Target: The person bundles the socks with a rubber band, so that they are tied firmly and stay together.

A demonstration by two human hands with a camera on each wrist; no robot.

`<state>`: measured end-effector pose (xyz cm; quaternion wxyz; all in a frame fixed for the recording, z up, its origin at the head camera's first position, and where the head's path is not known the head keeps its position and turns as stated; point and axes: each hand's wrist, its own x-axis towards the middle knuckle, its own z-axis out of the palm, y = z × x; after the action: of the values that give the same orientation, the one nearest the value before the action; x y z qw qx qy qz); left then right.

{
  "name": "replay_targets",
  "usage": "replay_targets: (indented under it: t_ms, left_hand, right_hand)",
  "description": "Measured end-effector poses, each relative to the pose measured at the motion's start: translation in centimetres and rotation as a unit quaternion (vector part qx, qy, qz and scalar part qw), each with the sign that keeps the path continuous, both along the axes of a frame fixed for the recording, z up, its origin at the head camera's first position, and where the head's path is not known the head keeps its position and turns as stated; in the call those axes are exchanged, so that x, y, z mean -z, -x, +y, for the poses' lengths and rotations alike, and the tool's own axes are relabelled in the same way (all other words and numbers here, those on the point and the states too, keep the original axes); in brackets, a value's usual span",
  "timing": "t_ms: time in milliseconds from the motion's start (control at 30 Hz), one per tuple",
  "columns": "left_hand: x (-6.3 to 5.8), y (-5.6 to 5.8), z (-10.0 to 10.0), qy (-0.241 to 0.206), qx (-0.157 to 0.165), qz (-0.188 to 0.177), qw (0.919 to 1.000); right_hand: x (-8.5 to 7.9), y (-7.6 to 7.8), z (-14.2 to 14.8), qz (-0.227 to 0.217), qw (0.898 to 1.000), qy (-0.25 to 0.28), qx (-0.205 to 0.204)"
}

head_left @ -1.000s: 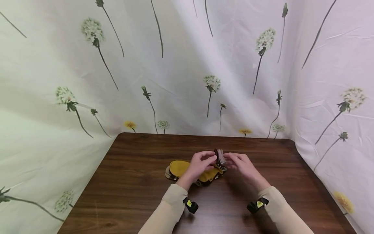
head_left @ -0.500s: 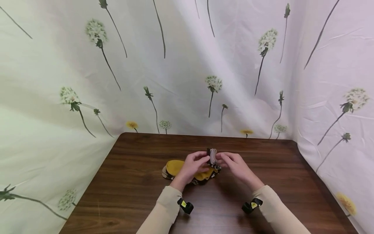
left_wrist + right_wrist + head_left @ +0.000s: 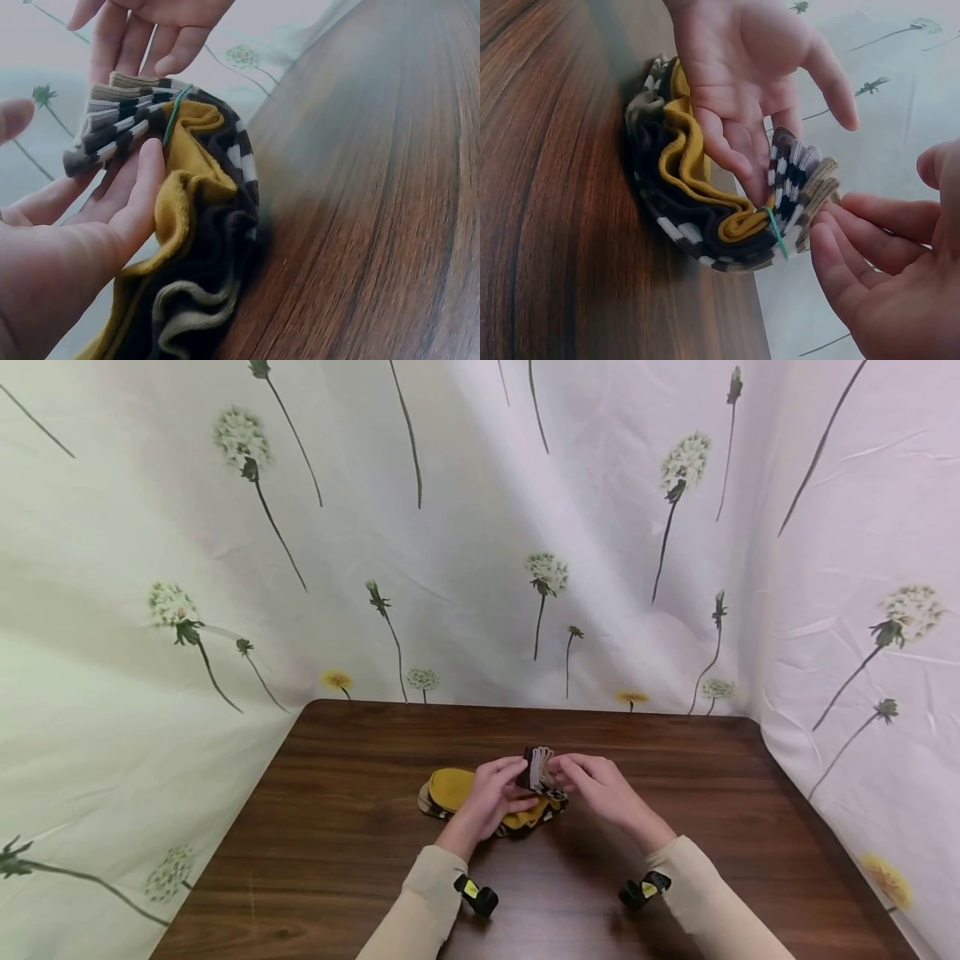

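Observation:
A bundle of socks (image 3: pixel 450 788), mustard yellow, black and patterned, lies on the table with its cuffs bent upward. In the left wrist view a thin green loop (image 3: pixel 176 114) circles the bundle just below the striped ribbed cuffs (image 3: pixel 124 116). My left hand (image 3: pixel 489 792) supports the dark side of the cuffs with extended fingers, its thumb apart from them in its wrist view. Opposite it, my right hand (image 3: pixel 606 790) touches the beige cuff edges with its fingertips (image 3: pixel 826 225). Its thumb stands away from the fabric in the right wrist view.
The dark wooden table (image 3: pixel 337 860) reaches back to a white curtain (image 3: pixel 465 552) printed with dandelions. More curtain hangs along the right side. Each wrist wears a black strap (image 3: pixel 477 896) with a yellow mark.
Both hands and the cuffs have shifted slightly left in view. The cuffs now spread more in a fan, showing beige edges near my right fingers.

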<state>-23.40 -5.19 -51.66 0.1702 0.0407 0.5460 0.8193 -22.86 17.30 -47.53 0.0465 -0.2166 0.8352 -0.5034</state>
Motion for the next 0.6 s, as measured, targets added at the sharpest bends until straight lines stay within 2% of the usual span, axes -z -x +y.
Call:
replay_targets:
  t_ms: [233,433,600]
  left_hand:
    - [0.6,-0.1,-1.0,0.023,-0.001,0.008,0.9997]
    - [0.9,-0.1,-2.0,0.047,0.008,0.004,0.9989]
    - [0.8,-0.3,-2.6,0.09,0.013,0.024,0.9955]
  right_hand:
    - [0.2,0.0,-1.1,0.056,0.997,-0.059,-0.011]
    - [0.2,0.1,-2.0,0.074,0.994,-0.074,-0.022]
    - [0.4,0.1,-2.5,0.084,0.992,-0.086,-0.048]
